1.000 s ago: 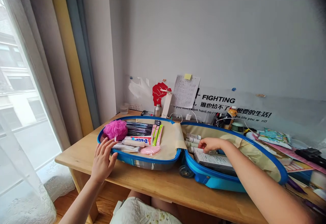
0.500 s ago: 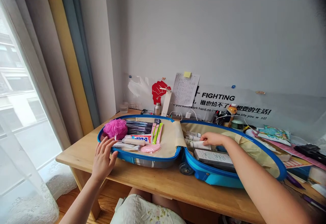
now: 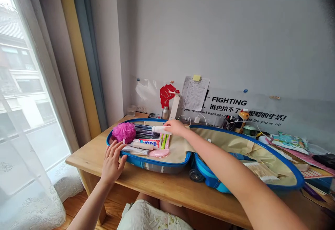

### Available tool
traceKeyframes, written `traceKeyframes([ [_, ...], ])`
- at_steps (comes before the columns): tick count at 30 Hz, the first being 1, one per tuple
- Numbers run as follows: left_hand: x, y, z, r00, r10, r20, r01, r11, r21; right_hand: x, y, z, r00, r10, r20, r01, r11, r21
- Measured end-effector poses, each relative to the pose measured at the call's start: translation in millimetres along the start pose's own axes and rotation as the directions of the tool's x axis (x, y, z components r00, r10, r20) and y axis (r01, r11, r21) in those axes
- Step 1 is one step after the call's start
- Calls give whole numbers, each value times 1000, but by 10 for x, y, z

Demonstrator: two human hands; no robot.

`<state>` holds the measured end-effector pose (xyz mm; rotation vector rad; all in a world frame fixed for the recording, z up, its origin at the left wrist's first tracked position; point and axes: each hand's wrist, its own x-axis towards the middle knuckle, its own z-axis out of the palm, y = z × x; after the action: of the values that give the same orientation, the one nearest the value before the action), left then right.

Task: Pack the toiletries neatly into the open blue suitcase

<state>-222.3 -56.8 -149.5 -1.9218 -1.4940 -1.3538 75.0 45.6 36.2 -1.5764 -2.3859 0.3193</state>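
Note:
A blue suitcase point(image 3: 167, 163) lies spread on the desk, both halves facing up. Over its left half, my right hand point(image 3: 176, 128) grips a white tube point(image 3: 159, 129) above the green and pink packets point(image 3: 164, 141). My left hand point(image 3: 113, 162) rests with spread fingers on the left rim, close to a pink bath puff point(image 3: 124, 132). Around these lie dark flat packs point(image 3: 143, 131), a toothpaste box point(image 3: 149, 143), a beige tube point(image 3: 141, 146) and a pink pouch point(image 3: 159, 153). In the right half are a bundle of cotton swabs point(image 3: 261, 171) and a blue item point(image 3: 238, 156); my forearm covers part of it.
Behind the suitcase stand a small bottle point(image 3: 165, 112), a clear cup point(image 3: 131, 110), an orange-capped bottle point(image 3: 243, 118) and a green jar point(image 3: 249, 131). Papers and packets point(image 3: 289, 142) crowd the desk's right end. A curtain point(image 3: 81, 55) hangs at left.
My right hand has carried the white tube out of the right half and leftward over the left half. My left hand stays at the rim. The view has shifted slightly.

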Motion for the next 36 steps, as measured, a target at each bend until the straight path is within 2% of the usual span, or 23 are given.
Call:
traceKeyframes([
  [4,-1,10,0,1000,17,-4,-17,1000,12,254,-419,384,995,-34,89,40,996,-77],
  [8,3,23,-7,999,31,-10,-30,999,19,385,-603,588,988,-46,148,65,990,-123],
  [13,2,26,-12,1000,22,-14,-22,1000,10,476,-655,702,977,-64,201,92,986,-136],
  [18,10,32,-23,1000,23,-7,-23,1000,9,433,-624,772,972,-61,228,89,989,-115],
  [21,13,34,-29,999,40,-6,-40,999,6,405,-587,744,976,-46,214,68,993,-96],
  [23,12,34,-30,999,51,-13,-51,999,11,420,-531,649,983,-39,180,53,996,-75],
  [26,8,31,-25,998,53,-16,-53,998,21,459,-323,353,995,-21,97,25,999,-35],
  [29,8,26,-17,998,52,-20,-52,998,28,410,98,-63,999,32,-6,-32,999,-2],
  [33,12,24,-13,998,65,-25,-64,997,34,79,865,-526,981,164,-100,-165,986,-3],
  [36,14,25,-14,997,68,-32,-67,997,33,-275,1396,-633,965,250,-83,-254,966,-43],
])
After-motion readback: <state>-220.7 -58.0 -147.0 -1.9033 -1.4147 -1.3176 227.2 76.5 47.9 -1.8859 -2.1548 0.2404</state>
